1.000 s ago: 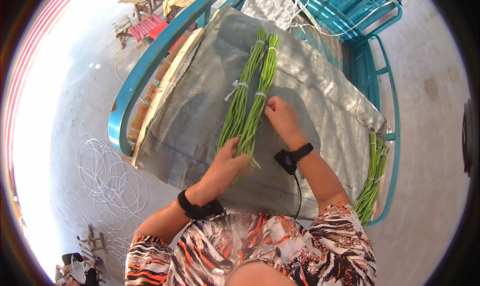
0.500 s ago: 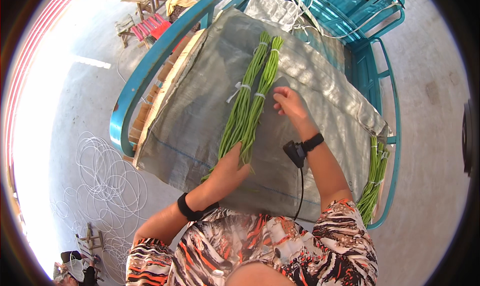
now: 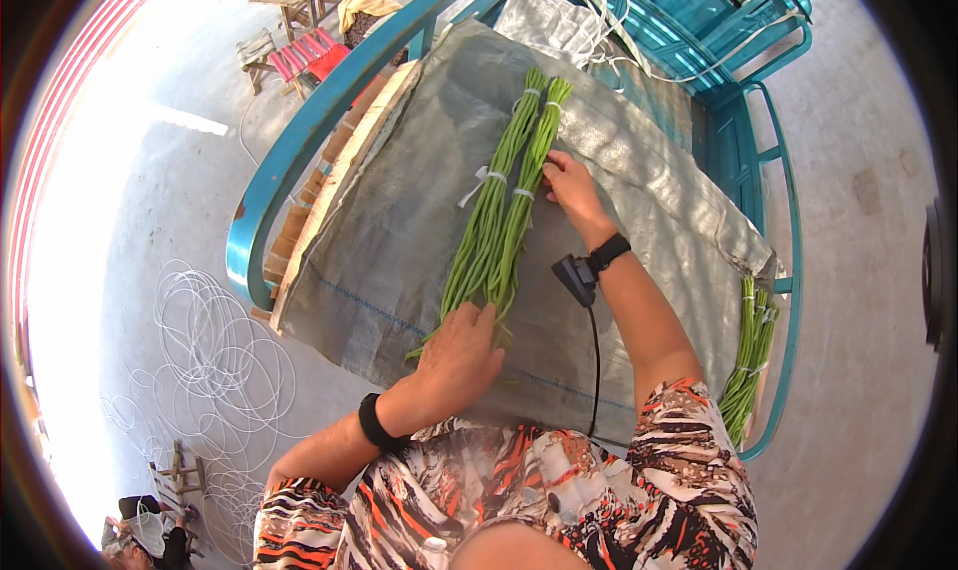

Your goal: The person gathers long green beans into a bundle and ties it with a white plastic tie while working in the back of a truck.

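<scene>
Two long, slim bundles of green yardlong beans lie side by side on a grey woven sheet (image 3: 379, 211). White ties bind the left bundle (image 3: 477, 236) and the right bundle (image 3: 514, 233). My left hand (image 3: 461, 355) is closed over the lower ends of the beans, its fingertips hidden under the palm. Farther up, my right hand (image 3: 574, 189) has its curled fingers against the right edge of the right bundle, above its middle tie. A black device on a wristband (image 3: 599, 263) sits on my right wrist, with a cable hanging down.
More tied beans (image 3: 748, 365) lie at the sheet's right edge. A blue metal cart frame (image 3: 261, 196) surrounds the sheet, with white strapping (image 3: 639, 51) at the back. Loose white strapping coils (image 3: 215, 340) lie on the left floor. A person (image 3: 150, 540) is at lower left.
My right hand has moved up and left, from apart to touching the right bundle. My left hand has shifted slightly down and right at the bean ends.
</scene>
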A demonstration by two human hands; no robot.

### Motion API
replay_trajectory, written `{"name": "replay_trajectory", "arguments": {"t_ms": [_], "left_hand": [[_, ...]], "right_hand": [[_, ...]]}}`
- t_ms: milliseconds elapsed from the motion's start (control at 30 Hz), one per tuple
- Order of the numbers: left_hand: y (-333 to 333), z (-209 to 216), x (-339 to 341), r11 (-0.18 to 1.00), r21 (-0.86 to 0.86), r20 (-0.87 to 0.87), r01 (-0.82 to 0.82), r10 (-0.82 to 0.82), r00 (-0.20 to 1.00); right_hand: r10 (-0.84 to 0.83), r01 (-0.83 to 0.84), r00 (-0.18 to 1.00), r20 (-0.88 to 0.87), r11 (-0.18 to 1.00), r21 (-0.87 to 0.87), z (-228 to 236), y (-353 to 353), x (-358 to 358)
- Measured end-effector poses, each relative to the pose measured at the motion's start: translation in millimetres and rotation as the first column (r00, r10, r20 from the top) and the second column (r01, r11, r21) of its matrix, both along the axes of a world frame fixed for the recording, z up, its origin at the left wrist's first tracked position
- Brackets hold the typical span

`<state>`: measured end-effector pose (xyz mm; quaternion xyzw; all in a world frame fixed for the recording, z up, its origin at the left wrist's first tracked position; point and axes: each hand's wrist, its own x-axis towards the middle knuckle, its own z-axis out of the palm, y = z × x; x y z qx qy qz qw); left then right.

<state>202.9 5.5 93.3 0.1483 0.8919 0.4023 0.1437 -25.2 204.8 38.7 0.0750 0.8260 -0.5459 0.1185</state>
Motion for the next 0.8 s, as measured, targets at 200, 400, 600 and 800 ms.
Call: {"name": "replay_trajectory", "arguments": {"t_ms": [200,400,600,800], "left_hand": [[1,-1,1,0.993,-0.113,-0.01,0.019,-0.02,1.0],[-2,-7,6,0.996,-0.091,-0.13,0.022,-0.034,0.991],[-6,-5,8,0.989,-0.116,-0.066,0.093,-0.102,0.993],[-34,-1,9,0.991,-0.12,-0.146,0.061,-0.079,0.986]], "right_hand": [[0.003,0.017,0.99,-0.143,0.99,0.137,-16,-7,-8],[0.081,0.094,0.889,-0.452,0.931,0.353,-27,-14,8],[0.153,0.099,0.883,-0.445,0.864,0.493,-13,-15,27],[0.235,-0.152,0.921,-0.311,0.951,0.27,9,-12,111]]}}
